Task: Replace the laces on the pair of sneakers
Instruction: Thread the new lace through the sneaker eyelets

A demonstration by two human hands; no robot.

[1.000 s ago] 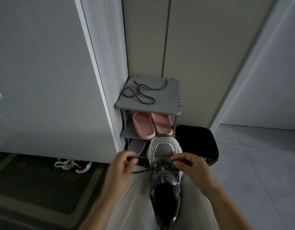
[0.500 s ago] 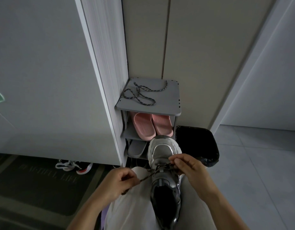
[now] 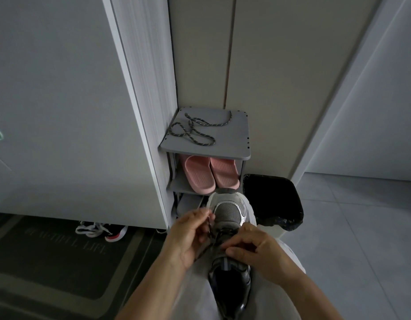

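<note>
A grey and silver sneaker (image 3: 230, 213) lies on my lap, toe pointing away from me. My left hand (image 3: 190, 234) pinches a dark lace (image 3: 209, 227) beside the toe end of the eyelets. My right hand (image 3: 260, 252) rests over the middle of the shoe, fingertips curled on the lacing there. A second dark speckled lace (image 3: 193, 131) lies loose in loops on top of the small grey shoe rack (image 3: 237, 144).
Pink slippers (image 3: 209, 173) sit on the rack's middle shelf. A bin with a black bag (image 3: 273, 199) stands right of the rack. Another sneaker with white laces (image 3: 100, 229) lies on the floor at the left by a dark mat (image 3: 50, 257). Grey tiles lie to the right.
My left hand swung out to the left and down with the lace, then came back up next to the sneaker's toe. My right hand slid slightly toward me along the shoe.
</note>
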